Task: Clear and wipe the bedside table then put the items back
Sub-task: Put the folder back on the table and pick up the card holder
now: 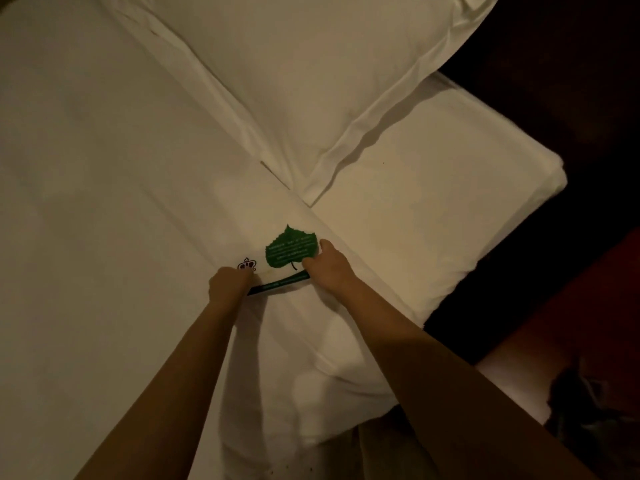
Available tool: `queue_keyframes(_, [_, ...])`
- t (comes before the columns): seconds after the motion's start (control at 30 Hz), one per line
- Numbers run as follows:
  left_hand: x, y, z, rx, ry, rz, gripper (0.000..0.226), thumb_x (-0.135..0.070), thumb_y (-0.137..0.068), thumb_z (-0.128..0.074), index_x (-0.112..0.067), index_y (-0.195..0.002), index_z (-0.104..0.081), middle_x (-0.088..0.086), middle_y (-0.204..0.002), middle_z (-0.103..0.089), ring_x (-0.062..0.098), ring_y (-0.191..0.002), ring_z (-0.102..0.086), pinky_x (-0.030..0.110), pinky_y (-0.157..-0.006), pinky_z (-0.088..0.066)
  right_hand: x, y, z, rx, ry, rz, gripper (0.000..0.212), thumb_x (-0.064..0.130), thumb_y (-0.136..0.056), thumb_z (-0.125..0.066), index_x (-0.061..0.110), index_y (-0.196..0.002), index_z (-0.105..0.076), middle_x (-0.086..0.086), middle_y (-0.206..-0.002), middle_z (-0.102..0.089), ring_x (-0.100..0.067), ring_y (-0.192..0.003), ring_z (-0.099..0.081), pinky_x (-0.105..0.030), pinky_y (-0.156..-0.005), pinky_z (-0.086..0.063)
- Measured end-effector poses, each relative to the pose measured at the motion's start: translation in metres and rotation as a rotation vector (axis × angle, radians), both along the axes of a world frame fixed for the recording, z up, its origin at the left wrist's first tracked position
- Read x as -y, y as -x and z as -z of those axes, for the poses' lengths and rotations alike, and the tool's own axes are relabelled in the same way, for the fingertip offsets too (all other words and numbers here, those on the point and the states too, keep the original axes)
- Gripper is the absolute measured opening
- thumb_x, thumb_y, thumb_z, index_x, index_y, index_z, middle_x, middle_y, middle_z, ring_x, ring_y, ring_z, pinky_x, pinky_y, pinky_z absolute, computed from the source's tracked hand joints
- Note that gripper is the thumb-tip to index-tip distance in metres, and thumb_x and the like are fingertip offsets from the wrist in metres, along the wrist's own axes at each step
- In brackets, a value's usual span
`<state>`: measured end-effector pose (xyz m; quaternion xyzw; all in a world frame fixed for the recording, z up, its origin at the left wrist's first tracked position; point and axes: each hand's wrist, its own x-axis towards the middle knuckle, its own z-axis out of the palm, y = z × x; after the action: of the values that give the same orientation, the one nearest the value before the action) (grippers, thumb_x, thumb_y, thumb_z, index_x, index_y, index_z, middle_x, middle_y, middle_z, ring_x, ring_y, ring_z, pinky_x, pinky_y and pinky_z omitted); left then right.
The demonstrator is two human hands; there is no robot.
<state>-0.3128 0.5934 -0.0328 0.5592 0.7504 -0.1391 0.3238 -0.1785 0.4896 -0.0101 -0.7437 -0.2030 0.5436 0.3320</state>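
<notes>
**Cards on the bed, surface out of shot**

Leaf card [290, 250] and a crown card [248, 265] lie on the bed [104, 202]. Your right hand [325, 268] pinches the leaf's edge; left hand [230, 284] is curled on the crown card's edge, grip unclear. Looks like you're mid-clearing, wiping's probably still ahead.

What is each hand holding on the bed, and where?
The right hand pinches the green leaf card at its lower right edge. The left hand touches the white card; its grip is unclear.
</notes>
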Motion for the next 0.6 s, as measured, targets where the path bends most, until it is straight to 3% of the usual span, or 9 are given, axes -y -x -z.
queue_keyframes(0.07, [0.002, -0.001, 0.003, 0.031, 0.009, 0.0, 0.042, -0.022, -0.089, -0.056, 0.009, -0.116, -0.054, 0.027, -0.123, -0.057, 0.04, -0.113, -0.054, 0.034, -0.082, -0.044, 0.0, 0.003, 0.0, -0.081, 0.003, 0.082, 0.037, 0.017, -0.094, -0.046, -0.004, -0.124, -0.05, -0.02, -0.117, -0.06, -0.028, -0.101, -0.058, -0.028, -0.071, -0.045])
queue_keyframes(0.2, [0.008, -0.004, 0.006, 0.019, -0.047, -0.004, 0.051, -0.025, -0.084, -0.059, 0.008, -0.122, -0.05, 0.027, -0.126, -0.053, 0.041, -0.114, -0.052, 0.039, -0.092, -0.046, 0.002, 0.002, 0.001, -0.221, -0.003, 0.244, 0.03, 0.021, -0.091, -0.048, 0.008, -0.116, -0.057, -0.009, -0.099, -0.061, -0.023, -0.091, -0.058, -0.028, -0.072, -0.044])
queue_keyframes(0.27, [0.018, -0.014, 0.008, 0.008, -0.103, 0.014, 0.054, -0.028, -0.085, -0.057, 0.009, -0.124, -0.048, 0.028, -0.127, -0.052, 0.043, -0.115, -0.051, 0.043, -0.097, -0.046, 0.008, -0.004, 0.0, -0.218, 0.003, 0.304, 0.038, 0.021, -0.09, -0.048, 0.01, -0.126, -0.051, -0.011, -0.111, -0.062, -0.026, -0.101, -0.06, -0.03, -0.076, -0.048])
queue_keyframes(0.37, [0.043, -0.04, 0.012, -0.011, -0.181, 0.023, 0.056, -0.03, -0.091, -0.05, 0.012, -0.127, -0.043, 0.031, -0.132, -0.046, 0.043, -0.124, -0.043, 0.043, -0.106, -0.035, 0.021, -0.014, -0.003, -0.181, 0.015, 0.339, 0.042, 0.021, -0.096, -0.04, 0.011, -0.137, -0.041, -0.013, -0.131, -0.055, -0.028, -0.116, -0.054, -0.028, -0.09, -0.044])
queue_keyframes(0.5, [0.066, -0.066, 0.018, 0.069, -0.216, -0.151, 0.059, -0.027, -0.093, -0.052, 0.011, -0.134, -0.035, 0.033, -0.139, -0.038, 0.044, -0.129, -0.039, 0.046, -0.109, -0.035, 0.042, -0.024, 0.007, -0.139, 0.022, 0.428, 0.036, 0.019, -0.101, -0.03, 0.003, -0.125, -0.051, -0.018, -0.128, -0.057, -0.029, -0.114, -0.055, -0.021, -0.077, -0.036])
queue_keyframes(0.6, [0.076, -0.073, 0.017, 0.189, -0.342, -0.008, 0.052, -0.016, -0.09, -0.056, 0.01, -0.132, -0.041, 0.035, -0.135, -0.042, 0.046, -0.126, -0.04, 0.049, -0.108, -0.036, 0.059, -0.034, 0.017, -0.158, 0.043, 0.508, 0.037, 0.024, -0.099, -0.038, -0.003, -0.115, -0.058, -0.02, -0.12, -0.062, -0.03, -0.107, -0.059, -0.022, -0.073, -0.037])
